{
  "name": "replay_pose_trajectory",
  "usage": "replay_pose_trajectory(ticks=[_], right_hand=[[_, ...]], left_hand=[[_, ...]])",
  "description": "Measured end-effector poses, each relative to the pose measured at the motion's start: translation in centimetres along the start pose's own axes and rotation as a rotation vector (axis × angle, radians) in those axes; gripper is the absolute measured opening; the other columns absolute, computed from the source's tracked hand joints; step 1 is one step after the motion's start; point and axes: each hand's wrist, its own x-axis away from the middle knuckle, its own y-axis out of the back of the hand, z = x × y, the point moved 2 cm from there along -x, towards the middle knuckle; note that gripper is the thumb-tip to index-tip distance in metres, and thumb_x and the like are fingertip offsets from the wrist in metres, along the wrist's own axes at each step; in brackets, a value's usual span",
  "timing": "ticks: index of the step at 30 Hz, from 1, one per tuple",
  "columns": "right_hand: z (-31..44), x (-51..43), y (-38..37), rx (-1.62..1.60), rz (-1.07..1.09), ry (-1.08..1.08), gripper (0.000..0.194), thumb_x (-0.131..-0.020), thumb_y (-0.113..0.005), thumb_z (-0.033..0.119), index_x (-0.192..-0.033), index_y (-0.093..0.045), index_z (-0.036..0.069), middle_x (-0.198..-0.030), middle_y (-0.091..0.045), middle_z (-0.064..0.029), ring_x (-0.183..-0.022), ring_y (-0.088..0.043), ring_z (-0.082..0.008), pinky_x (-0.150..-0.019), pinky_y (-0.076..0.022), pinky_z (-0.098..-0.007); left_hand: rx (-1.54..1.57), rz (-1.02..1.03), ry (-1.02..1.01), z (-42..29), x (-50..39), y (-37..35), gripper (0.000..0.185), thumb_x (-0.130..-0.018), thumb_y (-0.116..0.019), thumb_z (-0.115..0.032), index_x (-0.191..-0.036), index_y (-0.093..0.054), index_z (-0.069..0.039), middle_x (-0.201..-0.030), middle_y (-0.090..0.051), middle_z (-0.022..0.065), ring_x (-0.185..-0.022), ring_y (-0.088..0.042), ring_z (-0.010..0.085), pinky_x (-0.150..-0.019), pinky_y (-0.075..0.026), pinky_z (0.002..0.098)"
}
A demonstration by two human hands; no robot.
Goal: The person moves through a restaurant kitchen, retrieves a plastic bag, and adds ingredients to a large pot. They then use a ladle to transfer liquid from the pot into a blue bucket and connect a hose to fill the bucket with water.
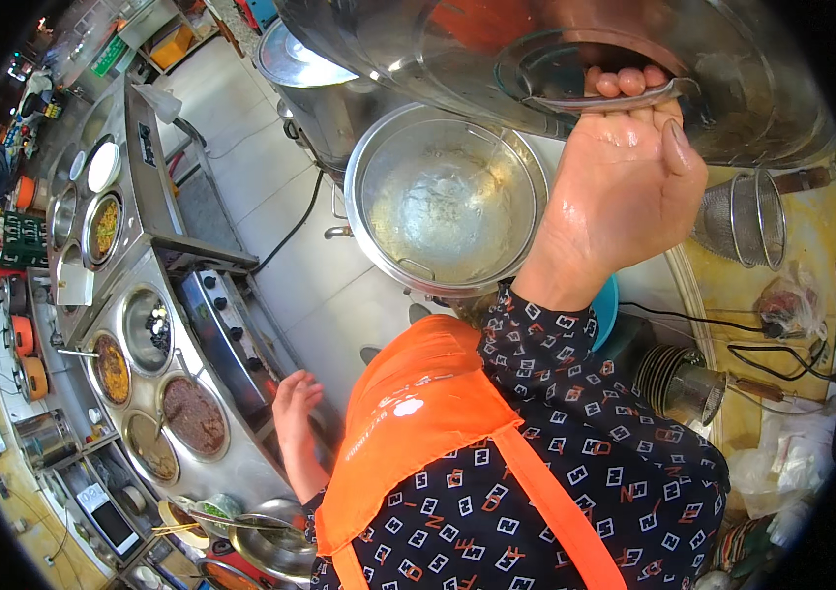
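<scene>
My right hand point(624, 177) has its fingers curled around the metal handle point(558, 102) of a large shiny steel lid or panel point(447, 51) at the top. The palm faces me and looks wet. Below it, to the left, stands a wide steel pot point(455, 284) of clear liquid, with a wire handle or rack just inside its rim. My left hand point(297, 409) hangs beside the steel counter at lower left. It holds nothing, and its fingers are loosely bent and apart. An orange apron point(418, 413) covers my front.
Sunken pots of brown sauce point(195, 417) and other foods sit in the steel counter point(241, 450) on the left. A lidded steel pot point(307, 88) stands beyond. Wire strainers point(742, 217) and black cables point(779, 354) are at right. A cable point(300, 228) crosses the tiled floor.
</scene>
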Motion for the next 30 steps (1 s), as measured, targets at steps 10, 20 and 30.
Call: replay_pose_trajectory(ticks=[10, 20, 30], right_hand=[[-0.3, 0.8, -0.1, 0.039, -0.087, -0.007, 0.036, -0.078, -0.051, 0.02, -0.101, -0.05, -0.008, -0.1, -0.048, -0.0164, -0.096, -0.045, -0.0235, -0.094, -0.0338, -0.039], [-1.0, 1.5, 0.2, 0.026, -0.068, -0.002, 0.037, -0.079, -0.052, 0.021, -0.102, -0.05, -0.008, -0.103, -0.048, -0.0167, -0.098, -0.044, -0.0235, -0.095, -0.0335, -0.0386], [-2.2, 1.3, 0.9, 0.084, -0.144, -0.05, 0.038, -0.079, -0.051, 0.018, -0.107, -0.049, -0.006, -0.106, -0.05, -0.0151, -0.099, -0.048, -0.0251, -0.095, -0.0362, -0.0404]], left_hand=[[0.022, -0.001, -0.008, 0.7, 0.6, 0.9, 0.033, -0.094, -0.055, -0.016, -0.121, -0.054, 0.003, -0.117, -0.061, 0.0159, -0.092, -0.064, 0.0199, -0.083, -0.051, 0.0311], [0.007, -0.009, 0.005, -0.9, 0.0, 1.1, 0.034, -0.094, -0.054, -0.015, -0.122, -0.053, 0.004, -0.116, -0.061, 0.0167, -0.091, -0.064, 0.0199, -0.083, -0.051, 0.0309], [-0.018, 0.017, -0.009, -0.4, -0.6, 2.0, 0.032, -0.093, -0.056, -0.015, -0.119, -0.056, 0.003, -0.114, -0.063, 0.0157, -0.092, -0.065, 0.0208, -0.081, -0.051, 0.0306]])
